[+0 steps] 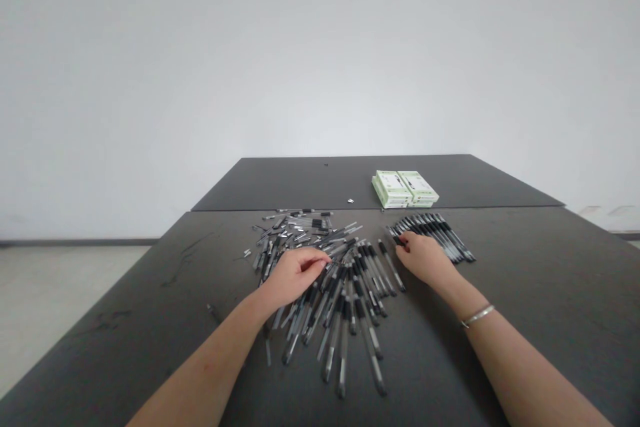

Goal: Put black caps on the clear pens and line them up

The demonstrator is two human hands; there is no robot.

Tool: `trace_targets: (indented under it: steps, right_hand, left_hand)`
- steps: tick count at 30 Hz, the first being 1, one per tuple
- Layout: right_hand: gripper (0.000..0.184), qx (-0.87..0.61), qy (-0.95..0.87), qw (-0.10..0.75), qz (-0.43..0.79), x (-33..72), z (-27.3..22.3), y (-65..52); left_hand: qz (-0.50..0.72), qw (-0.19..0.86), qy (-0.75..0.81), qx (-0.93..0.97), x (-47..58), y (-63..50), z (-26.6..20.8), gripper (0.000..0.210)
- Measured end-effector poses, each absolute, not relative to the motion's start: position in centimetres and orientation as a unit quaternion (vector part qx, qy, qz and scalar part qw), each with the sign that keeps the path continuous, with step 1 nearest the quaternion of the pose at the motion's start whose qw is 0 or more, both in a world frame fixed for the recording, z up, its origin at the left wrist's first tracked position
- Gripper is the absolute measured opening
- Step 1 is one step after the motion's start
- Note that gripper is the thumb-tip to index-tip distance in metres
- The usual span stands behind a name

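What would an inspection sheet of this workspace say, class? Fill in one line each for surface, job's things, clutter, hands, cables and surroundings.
Surface: dark table, scuffed at its left side.
Job's things: loose pile of pens; neat row of pens at right.
Clutter: two green boxes on the far table; small stray bits near them.
Hands: left hand on the pile, fingers curled; right hand touching the row's near end; bracelet on right wrist.
Cables: nothing seen.
Surroundings: plain white wall, pale floor.

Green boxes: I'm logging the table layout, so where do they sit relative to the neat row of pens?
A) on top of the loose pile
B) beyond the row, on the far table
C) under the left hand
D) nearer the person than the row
B: the green boxes lie on the far table, beyond the neat row of pens that the right hand touches.
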State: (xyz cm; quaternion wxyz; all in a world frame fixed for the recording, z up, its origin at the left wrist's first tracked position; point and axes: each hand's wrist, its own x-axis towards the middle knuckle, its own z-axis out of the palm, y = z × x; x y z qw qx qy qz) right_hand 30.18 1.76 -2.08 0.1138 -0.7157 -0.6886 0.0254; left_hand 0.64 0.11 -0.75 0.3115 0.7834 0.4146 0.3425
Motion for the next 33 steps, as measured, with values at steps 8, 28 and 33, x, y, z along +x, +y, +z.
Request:
trace_targets:
  steps: [8, 28, 33]
  right_hand:
    - [0.021, -0.728, -0.683, 0.067, -0.007, 30.6, -2.4, 1.7]
    - [0.019, -0.763, -0.641, 0.051, -0.056, 32.5, -2.5, 2.5]
    - [0.02, -0.772, -0.632, 0.043, -0.053, 32.8, -2.5, 2.5]
  left_hand:
    - [0.358, 0.312, 0.438, 0.763, 0.5, 0.2, -1.0, 0.021]
    - [0.367, 0.318, 0.44, 0.755, 0.5, 0.2, -0.8, 0.02]
    - [0.367, 0.325, 0.445, 0.749, 0.5, 0.1, -0.7, 0.019]
